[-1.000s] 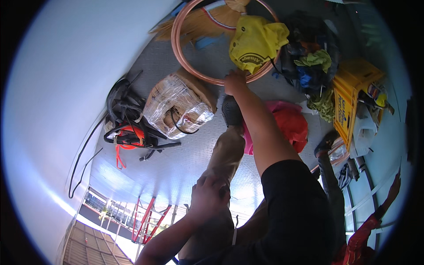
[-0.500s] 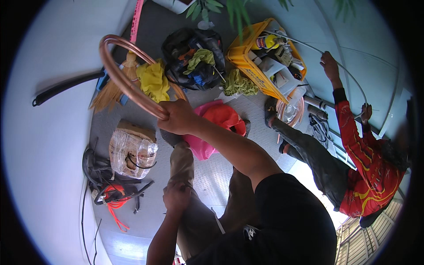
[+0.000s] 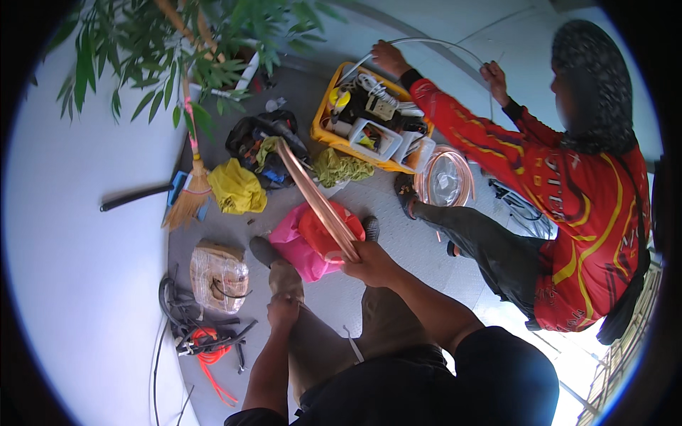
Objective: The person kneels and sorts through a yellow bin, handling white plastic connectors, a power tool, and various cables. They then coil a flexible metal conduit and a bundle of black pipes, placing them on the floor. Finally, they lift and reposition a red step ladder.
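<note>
A coil of bare copper tubing [image 3: 316, 199] is gripped at its near end by my right hand [image 3: 373, 264]. Seen nearly edge-on, the coil slants up and away to the left, above a pink and red plastic bag [image 3: 305, 238] on the floor. My left hand [image 3: 283, 310] lies against my left trouser leg [image 3: 312, 348] near the knee, fingers curled. Whatever is under those fingers, if anything, is hidden. Beyond the coil's far end sits a black bag [image 3: 266, 135] of mixed items with a greenish cloth on top.
A co-worker in a red jersey [image 3: 568, 234] bends a thin grey tube [image 3: 444, 44] over a yellow crate [image 3: 334, 138] of tools. Another copper coil [image 3: 465, 174] lies behind. At left are a broom [image 3: 190, 195], yellow cloth [image 3: 236, 186], wrapped package [image 3: 219, 277], cables [image 3: 174, 305] and a plant [image 3: 206, 57].
My right hand has brought the copper coil from the upper left toward the right and nearer, turning it edge-on. My view has shifted, showing more plant and co-worker. My left hand stays on my leg.
</note>
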Available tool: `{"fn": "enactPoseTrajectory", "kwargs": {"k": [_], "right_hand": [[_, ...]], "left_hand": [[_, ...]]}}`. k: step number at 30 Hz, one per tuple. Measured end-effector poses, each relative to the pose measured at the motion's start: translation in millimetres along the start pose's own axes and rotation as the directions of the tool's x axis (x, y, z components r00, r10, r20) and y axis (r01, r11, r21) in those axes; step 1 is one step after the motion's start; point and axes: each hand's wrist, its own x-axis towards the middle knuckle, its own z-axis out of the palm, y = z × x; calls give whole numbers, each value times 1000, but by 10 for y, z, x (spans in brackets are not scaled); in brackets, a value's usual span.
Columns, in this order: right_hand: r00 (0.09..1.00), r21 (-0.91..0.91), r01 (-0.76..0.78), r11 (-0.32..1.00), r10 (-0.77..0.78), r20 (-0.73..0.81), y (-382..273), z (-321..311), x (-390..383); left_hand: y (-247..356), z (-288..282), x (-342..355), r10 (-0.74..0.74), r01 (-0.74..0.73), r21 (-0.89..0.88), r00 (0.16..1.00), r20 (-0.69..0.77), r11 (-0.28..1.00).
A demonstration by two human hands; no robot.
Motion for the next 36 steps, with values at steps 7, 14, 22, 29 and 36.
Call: {"fn": "enactPoseTrajectory", "kwargs": {"k": [7, 14, 22, 29, 36], "right_hand": [[980, -90, -196, 976, 192, -49, 658, -774, -1087], [882, 68, -435, 898, 441, -165, 1440, -702, -1921], [745, 314, -533, 786, 612, -265, 2098, -570, -2565], [709, 497, -395, 772, 601, -369, 2377, -678, -2539], [605, 631, -211, 746, 607, -515, 2591, -1389, -2041]], "left_hand": [[2002, -1156, 1051, 428, -616, -106, 651, -627, 781], [5872, -2628, 1239, 781, -924, 366, -145, -607, 113], [7972, -1683, -167, 992, -876, 469, 67, -107, 110], [7728, -1709, -249, 999, -992, 128, -17, -37, -12], [6129, -2416, -858, 964, -975, -101, 175, 203, 198]]}}
